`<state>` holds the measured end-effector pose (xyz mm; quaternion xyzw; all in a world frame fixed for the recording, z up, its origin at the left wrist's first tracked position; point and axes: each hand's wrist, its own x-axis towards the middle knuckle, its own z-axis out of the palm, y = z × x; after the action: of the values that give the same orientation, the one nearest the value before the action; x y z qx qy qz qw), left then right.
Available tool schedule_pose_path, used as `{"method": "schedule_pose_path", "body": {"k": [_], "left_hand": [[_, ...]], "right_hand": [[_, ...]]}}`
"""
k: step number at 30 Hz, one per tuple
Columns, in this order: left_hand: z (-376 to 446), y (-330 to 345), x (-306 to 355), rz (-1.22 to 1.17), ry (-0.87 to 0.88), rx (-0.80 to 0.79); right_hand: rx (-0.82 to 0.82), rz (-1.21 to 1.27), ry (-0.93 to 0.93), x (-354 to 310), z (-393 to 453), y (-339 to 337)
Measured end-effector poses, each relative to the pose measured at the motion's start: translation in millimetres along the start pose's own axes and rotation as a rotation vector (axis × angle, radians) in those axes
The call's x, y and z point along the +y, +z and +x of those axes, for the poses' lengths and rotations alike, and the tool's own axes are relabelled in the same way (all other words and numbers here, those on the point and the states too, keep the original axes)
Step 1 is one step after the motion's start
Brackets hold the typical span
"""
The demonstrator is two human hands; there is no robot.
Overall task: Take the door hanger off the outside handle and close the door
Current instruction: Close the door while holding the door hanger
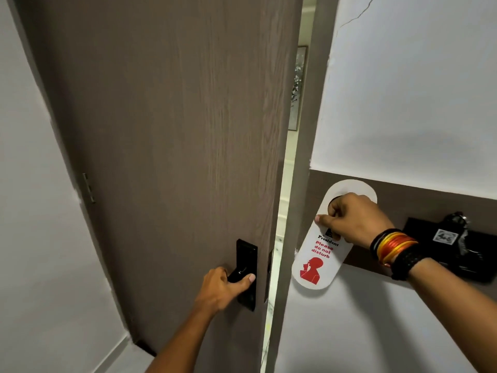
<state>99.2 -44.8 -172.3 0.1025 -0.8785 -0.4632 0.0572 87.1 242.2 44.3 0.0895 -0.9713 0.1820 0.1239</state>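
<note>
Brown wood made up the door, which stood open a crack. The left hand was closed around the black handle at 6 o'clock. The right hand, at 4 o'clock, pinched the white door hanger beside the wall.

White walls and a brown band beside a doorway.
A brown wall band crosses the white wall on the right, carrying a black fixture. A framed picture shows through the gap. A crack marks the upper wall.
</note>
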Motion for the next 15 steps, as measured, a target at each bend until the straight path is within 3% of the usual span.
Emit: {"method": "schedule_pose_path", "body": {"k": [7, 15], "left_hand": [[26.0, 13.8, 25.2, 0.04, -0.028, -0.063], [48.6, 25.7, 32.9, 0.055, -0.059, -0.1]], "right_hand": [[-0.015, -0.038, -0.003, 4.7, -1.3, -2.1], [-0.124, 0.109, 0.045, 6.6, 6.4, -2.7]]}}
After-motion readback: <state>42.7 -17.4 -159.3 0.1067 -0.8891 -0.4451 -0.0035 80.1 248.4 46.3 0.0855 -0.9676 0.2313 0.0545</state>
